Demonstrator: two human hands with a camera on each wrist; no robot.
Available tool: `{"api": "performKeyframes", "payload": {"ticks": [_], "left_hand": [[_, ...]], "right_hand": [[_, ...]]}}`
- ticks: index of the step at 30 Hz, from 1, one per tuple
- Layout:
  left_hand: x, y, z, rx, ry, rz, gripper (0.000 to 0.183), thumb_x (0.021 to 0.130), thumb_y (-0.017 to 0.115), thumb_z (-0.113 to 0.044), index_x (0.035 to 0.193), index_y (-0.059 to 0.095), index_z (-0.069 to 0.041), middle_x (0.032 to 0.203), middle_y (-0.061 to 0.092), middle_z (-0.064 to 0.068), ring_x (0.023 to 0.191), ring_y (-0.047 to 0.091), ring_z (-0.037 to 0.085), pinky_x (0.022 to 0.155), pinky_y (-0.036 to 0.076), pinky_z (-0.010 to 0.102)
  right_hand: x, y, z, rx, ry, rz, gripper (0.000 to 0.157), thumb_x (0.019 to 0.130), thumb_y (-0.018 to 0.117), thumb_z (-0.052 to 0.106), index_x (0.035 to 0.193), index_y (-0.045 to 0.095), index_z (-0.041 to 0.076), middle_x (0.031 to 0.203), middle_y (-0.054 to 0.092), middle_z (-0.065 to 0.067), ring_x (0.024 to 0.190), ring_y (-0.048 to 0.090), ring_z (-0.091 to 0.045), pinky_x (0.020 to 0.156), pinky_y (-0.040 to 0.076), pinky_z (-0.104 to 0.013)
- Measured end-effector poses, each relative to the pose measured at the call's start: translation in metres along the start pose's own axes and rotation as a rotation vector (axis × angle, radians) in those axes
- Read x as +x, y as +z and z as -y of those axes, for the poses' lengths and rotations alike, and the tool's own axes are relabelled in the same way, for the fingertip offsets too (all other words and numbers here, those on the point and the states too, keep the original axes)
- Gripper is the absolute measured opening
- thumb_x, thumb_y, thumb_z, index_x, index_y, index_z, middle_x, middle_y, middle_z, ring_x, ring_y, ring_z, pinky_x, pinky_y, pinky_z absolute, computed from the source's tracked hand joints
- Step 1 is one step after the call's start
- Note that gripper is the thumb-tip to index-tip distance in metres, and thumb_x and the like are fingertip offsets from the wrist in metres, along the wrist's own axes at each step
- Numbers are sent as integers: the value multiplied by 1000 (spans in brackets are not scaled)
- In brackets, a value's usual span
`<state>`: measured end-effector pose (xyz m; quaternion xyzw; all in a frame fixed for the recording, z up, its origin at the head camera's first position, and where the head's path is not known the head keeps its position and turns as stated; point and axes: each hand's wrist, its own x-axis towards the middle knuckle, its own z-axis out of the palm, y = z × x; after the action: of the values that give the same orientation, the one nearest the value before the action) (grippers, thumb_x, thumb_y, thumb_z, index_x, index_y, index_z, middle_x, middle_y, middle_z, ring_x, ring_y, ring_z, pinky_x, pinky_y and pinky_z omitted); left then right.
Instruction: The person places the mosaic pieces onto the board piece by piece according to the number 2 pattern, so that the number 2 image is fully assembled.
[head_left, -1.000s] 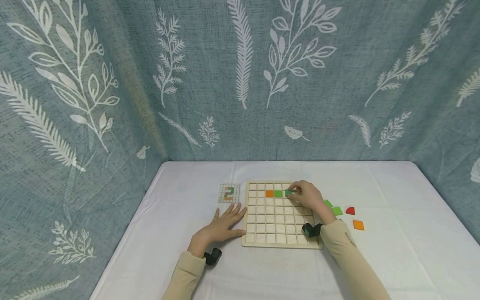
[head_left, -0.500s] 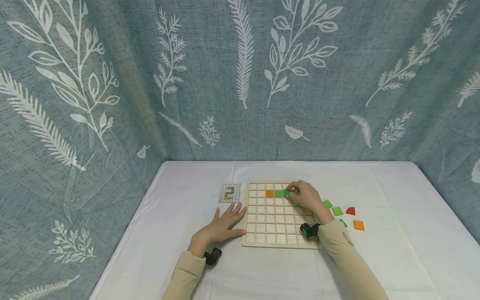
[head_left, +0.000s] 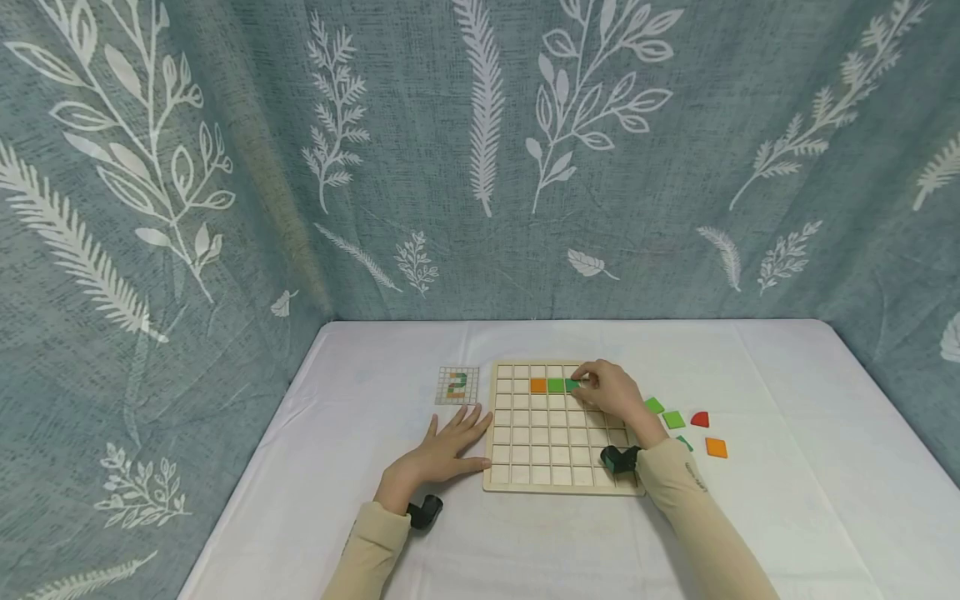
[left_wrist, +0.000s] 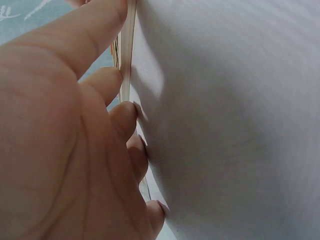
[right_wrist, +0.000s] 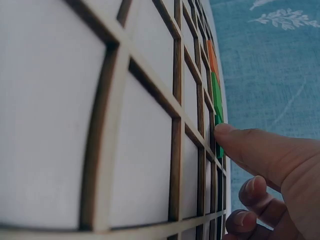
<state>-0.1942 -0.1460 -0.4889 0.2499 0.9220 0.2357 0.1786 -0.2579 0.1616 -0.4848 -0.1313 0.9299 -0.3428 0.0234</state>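
A wooden grid board (head_left: 540,457) lies on the white table. In one of its upper rows sit an orange square tile (head_left: 538,386), a light green square tile (head_left: 556,386) and a dark green tile (head_left: 572,385), side by side. My right hand (head_left: 615,393) pinches the dark green tile, its thumb and index finger at the right side; the fingers hide part of it. In the right wrist view the thumb touches that tile (right_wrist: 220,150). My left hand (head_left: 442,454) rests with spread fingers beside the board, its fingertips and thumb at the left edge (left_wrist: 128,60).
A small gridded card (head_left: 457,386) with a figure 2 pattern lies left of the board. To the right are loose tiles: light green squares (head_left: 673,419), a red quarter-circle (head_left: 701,419), an orange tile (head_left: 716,447) and a partly hidden dark green one (head_left: 684,442). A leaf-patterned curtain (head_left: 420,167) stands behind.
My right hand has moved the dark green tile slightly left, up against the light green one, and then has hardly moved. The left hand stays in place.
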Motion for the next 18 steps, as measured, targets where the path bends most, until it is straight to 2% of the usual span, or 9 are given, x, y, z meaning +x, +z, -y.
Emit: {"api": "performKeyframes", "payload": {"ticks": [8,13,18], "left_hand": [[0,-2,0,11,5,3,73,90,54,-45,149,21,-16,155,13,11,143,5,33,108,-6,64],[0,-2,-1,7,4,4,73,90,54,-45,149,21,-17,155,13,10,143,4,32,108,-7,64],[-1,0,1,5,6,9,74,90,54,-46,149,20,-17,155,13,10,143,3,31,108,-8,63]], "right_hand": [[-1,-3,-9,6,-11,-11,20,85,68,20,102,69,10,78,53,-4,63,41,-16,53,33,-27],[-2,-6,-14,19,-15,-22,20,84,69,20,102,70,10,72,48,-4,57,36,-16,50,29,-27],[-6,-10,-15,28,-16,-37,20,84,69,19,102,70,9,71,44,-4,59,34,-17,53,29,-28]]}}
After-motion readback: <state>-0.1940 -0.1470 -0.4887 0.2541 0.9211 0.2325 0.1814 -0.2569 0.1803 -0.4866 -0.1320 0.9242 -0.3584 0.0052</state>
